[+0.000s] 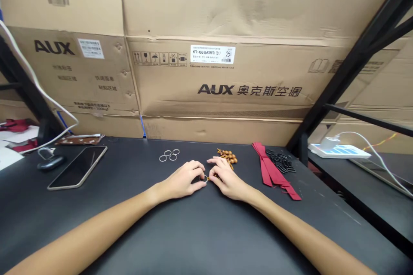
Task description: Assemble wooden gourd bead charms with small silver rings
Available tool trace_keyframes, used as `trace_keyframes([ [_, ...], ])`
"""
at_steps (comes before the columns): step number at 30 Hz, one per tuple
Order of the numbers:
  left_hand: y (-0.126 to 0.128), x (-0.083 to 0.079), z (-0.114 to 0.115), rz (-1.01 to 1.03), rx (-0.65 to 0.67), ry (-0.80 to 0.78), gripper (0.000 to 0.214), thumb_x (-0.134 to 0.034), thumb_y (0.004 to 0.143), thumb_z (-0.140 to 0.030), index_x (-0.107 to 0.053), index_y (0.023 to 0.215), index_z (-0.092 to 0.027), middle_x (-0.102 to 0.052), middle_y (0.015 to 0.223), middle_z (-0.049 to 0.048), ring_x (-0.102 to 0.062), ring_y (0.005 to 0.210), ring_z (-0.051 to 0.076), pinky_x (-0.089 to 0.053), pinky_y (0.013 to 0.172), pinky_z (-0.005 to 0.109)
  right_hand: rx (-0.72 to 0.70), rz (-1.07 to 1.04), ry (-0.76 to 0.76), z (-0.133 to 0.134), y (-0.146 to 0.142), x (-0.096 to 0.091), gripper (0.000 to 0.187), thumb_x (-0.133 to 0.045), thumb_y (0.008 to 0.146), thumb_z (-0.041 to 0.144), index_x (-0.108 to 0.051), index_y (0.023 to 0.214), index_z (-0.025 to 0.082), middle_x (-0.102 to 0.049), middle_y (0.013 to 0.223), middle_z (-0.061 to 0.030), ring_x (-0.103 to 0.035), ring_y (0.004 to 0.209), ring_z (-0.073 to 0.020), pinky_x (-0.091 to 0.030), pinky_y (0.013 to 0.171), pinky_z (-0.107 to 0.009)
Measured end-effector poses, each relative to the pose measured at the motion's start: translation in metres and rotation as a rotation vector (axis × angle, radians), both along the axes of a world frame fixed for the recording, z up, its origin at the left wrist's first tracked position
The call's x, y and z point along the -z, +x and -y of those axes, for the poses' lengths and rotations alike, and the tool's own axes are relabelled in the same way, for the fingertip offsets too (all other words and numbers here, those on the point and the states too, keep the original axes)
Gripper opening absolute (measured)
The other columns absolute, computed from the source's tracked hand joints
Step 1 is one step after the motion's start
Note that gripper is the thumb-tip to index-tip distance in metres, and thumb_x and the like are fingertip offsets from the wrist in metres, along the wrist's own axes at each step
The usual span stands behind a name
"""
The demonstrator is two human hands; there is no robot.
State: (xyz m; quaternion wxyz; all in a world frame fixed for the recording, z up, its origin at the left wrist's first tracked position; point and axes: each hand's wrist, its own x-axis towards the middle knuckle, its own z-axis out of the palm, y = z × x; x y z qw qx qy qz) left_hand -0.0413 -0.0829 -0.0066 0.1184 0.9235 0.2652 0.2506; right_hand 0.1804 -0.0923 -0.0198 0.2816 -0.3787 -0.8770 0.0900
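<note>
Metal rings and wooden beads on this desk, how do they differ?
The metal rings are thin, silvery open loops, while the wooden beads are brown, solid and rounded. The rings lie flat in a small separate group; the beads are bunched in a heap. Both rest on the black desk.

left hand (182, 179) and right hand (227, 178) half-hide a small metal ring (205, 178)

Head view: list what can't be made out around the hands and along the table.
Head view:
- The small ring: mostly hidden by the fingers of the left hand and the right hand; neither hand's grip can be told.
- The wooden bead string: its end hidden under the right hand.
- The black loops: too small to make out their shape.
- The red and white items: cut off by the left edge.
</note>
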Motion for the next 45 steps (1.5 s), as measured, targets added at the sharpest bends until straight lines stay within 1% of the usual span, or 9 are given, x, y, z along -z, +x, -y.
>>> trace_keyframes([
  [3, 0.0007, -0.0012, 0.0012, -0.009, 0.011, 0.045, 0.008, -0.057, 0.091, -0.025, -0.062, 0.093, -0.02, -0.058, 0.114, 0.0062, -0.053, 0.107, 0.021, -0.043, 0.095, 0.035, -0.023, -0.038, -0.022, 0.003, -0.0026, -0.0022, 0.015, -0.047, 0.093, 0.019, -0.054, 0.081, 0.02, -0.05, 0.124, -0.0112, -0.038, 0.125, -0.0257, -0.035, 0.104, -0.05],
  [7, 0.0015, -0.0028, 0.0017, -0.007, 0.013, 0.044, 0.015, -0.048, 0.094, -0.018, -0.062, 0.09, -0.019, -0.058, 0.115, 0.0062, -0.052, 0.108, 0.02, -0.042, 0.097, 0.035, -0.024, -0.062, -0.025, 0.0031, -0.0033, -0.0017, 0.015, -0.045, 0.094, 0.019, -0.055, 0.082, 0.02, -0.05, 0.123, -0.0112, -0.039, 0.124, -0.0252, -0.036, 0.103, -0.049],
  [14, 0.0008, -0.0023, -0.001, 0.024, 0.019, -0.016, 0.015, -0.048, 0.094, -0.019, -0.062, 0.089, -0.02, -0.057, 0.113, 0.006, -0.052, 0.108, 0.02, -0.043, 0.096, 0.035, 0.004, -0.056, -0.017, 0.0036, -0.0023, -0.0013, 0.006, -0.055, 0.089, 0.024, -0.061, 0.087, 0.021, -0.05, 0.126, -0.0107, -0.038, 0.124, -0.0265, -0.035, 0.104, -0.051],
  [22, 0.0013, -0.0047, 0.002, -0.006, 0.005, 0.037, 0.015, -0.049, 0.094, -0.021, -0.063, 0.089, -0.02, -0.057, 0.114, 0.0062, -0.052, 0.106, 0.02, -0.043, 0.096, 0.036, 0.071, -0.104, 0.014, 0.0029, -0.0024, -0.0022, 0.011, -0.054, 0.088, 0.021, -0.061, 0.08, 0.021, -0.051, 0.123, -0.0116, -0.042, 0.122, -0.0278, -0.039, 0.1, -0.051],
  [26, 0.001, -0.0031, 0.0024, -0.002, -0.007, 0.052, 0.01, -0.054, 0.092, -0.023, -0.063, 0.091, -0.02, -0.056, 0.116, 0.0067, -0.051, 0.109, 0.021, -0.043, 0.097, 0.037, 0.01, -0.107, 0.016, 0.0066, -0.0048, -0.0043, 0.009, -0.054, 0.089, 0.022, -0.061, 0.084, 0.022, -0.052, 0.124, -0.0102, -0.043, 0.122, -0.027, -0.038, 0.101, -0.051],
  [29, 0.0007, -0.0023, 0.0019, 0.01, 0.0, 0.07, 0.012, -0.052, 0.093, -0.021, -0.064, 0.09, -0.02, -0.056, 0.117, 0.007, -0.051, 0.11, 0.021, -0.042, 0.098, 0.037, -0.018, -0.097, 0.016, 0.0079, -0.0058, -0.0043, 0.008, -0.055, 0.089, 0.022, -0.061, 0.084, 0.022, -0.052, 0.124, -0.0094, -0.042, 0.122, -0.0264, -0.038, 0.102, -0.05],
  [35, 0.0005, -0.0041, 0.0025, -0.002, -0.001, 0.085, 0.015, -0.051, 0.093, -0.022, -0.065, 0.088, -0.02, -0.055, 0.116, 0.0062, -0.051, 0.107, 0.02, -0.043, 0.097, 0.036, 0.091, -0.095, 0.067, 0.003, -0.0037, -0.0006, 0.01, -0.054, 0.088, 0.021, -0.061, 0.081, 0.02, -0.052, 0.122, -0.0112, -0.043, 0.12, -0.0276, -0.038, 0.1, -0.051],
  [42, 0.0004, -0.004, 0.004, 0.009, -0.015, 0.066, 0.013, -0.052, 0.092, -0.021, -0.065, 0.09, -0.02, -0.055, 0.118, 0.0074, -0.051, 0.11, 0.022, -0.042, 0.098, 0.039, -0.006, -0.064, 0.05, 0.0091, -0.0067, -0.0052, 0.008, -0.055, 0.089, 0.021, -0.062, 0.085, 0.022, -0.052, 0.125, -0.0092, -0.042, 0.122, -0.0266, -0.039, 0.101, -0.049],
  [45, 0.0003, -0.0039, 0.0032, 0.017, -0.008, 0.071, 0.014, -0.051, 0.092, -0.019, -0.064, 0.088, -0.019, -0.056, 0.117, 0.007, -0.051, 0.109, 0.021, -0.043, 0.097, 0.038, 0.016, -0.064, 0.067, 0.0068, -0.0059, -0.0038, 0.008, -0.055, 0.088, 0.021, -0.062, 0.084, 0.022, -0.052, 0.124, -0.0096, -0.042, 0.123, -0.0267, -0.039, 0.102, -0.049],
])
